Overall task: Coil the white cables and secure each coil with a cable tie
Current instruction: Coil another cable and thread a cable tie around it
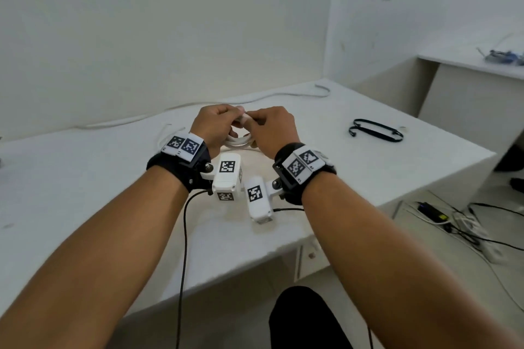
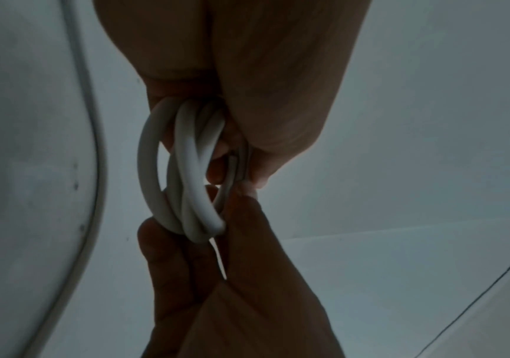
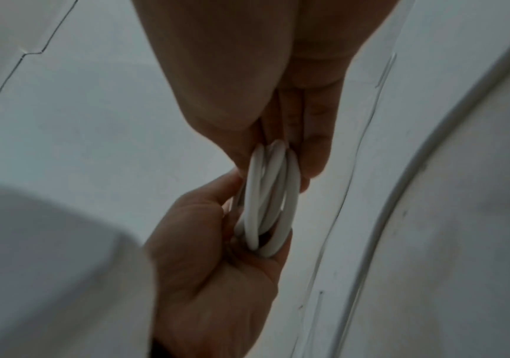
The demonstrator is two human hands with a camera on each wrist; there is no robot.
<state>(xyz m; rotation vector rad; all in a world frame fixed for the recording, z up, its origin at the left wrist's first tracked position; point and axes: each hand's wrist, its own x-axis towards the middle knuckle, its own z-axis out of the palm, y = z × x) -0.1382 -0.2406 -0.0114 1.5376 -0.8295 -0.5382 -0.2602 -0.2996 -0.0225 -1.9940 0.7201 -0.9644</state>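
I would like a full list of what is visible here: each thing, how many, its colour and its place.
coil: one, white, held above the table between both hands
loose cable: one, white, along the table's far edge
ties: two, black, on the table to the right
table: one, white, under the hands
power strip: one, white, on the floor at right
left hand: grips the coil
right hand: grips the coil

two hands (image 1: 243,129), two white cables (image 1: 238,140), two cable ties (image 1: 375,130)
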